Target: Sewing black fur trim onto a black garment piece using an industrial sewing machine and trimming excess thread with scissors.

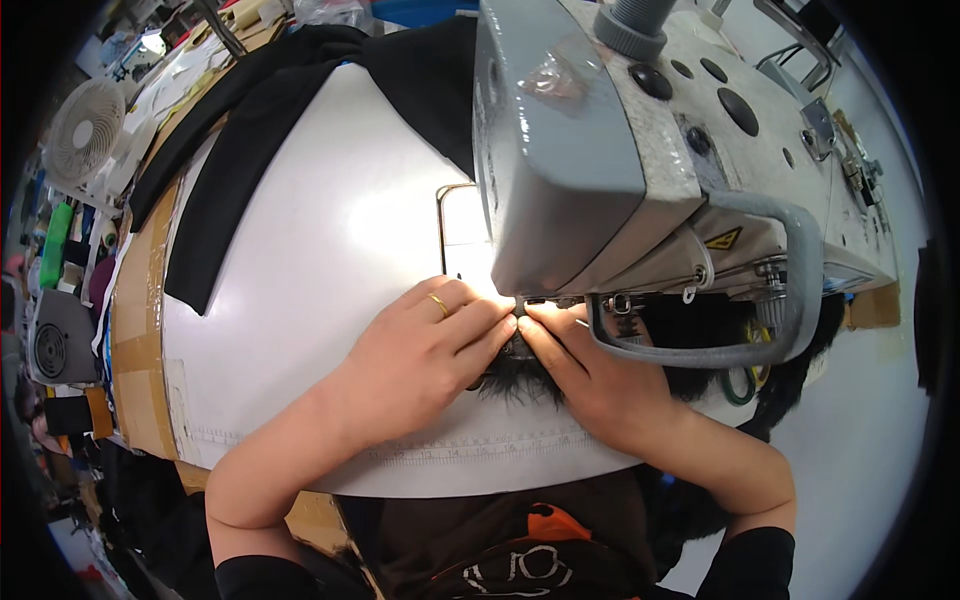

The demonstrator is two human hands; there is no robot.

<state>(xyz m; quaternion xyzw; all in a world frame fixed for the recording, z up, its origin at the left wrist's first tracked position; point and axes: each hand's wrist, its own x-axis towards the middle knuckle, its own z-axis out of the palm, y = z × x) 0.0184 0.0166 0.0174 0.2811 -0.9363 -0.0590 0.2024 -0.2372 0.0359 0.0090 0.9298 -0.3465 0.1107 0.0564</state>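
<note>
A large grey sewing machine (pixel 560 190) stands over the white table, its lamp lighting the spot where my hands meet. My left hand (pixel 415 350), with a gold ring, has its fingertips closed on the edge of a black furry fabric (pixel 522 382) beside the needle area. From the other side my right hand (pixel 610 390) pinches the same fabric, its thumb and forefinger close to my left fingertips. The machine head hides the needle and part of my right fingers. More of the black fur lies under and past my right hand.
A black garment (pixel 265 150) with long sleeves is draped across the table's far left. Green-handled scissors (pixel 740 388) lie by the fur at right. A ruler strip (pixel 450 452) runs along the near table edge. A white fan (pixel 85 130) stands at left.
</note>
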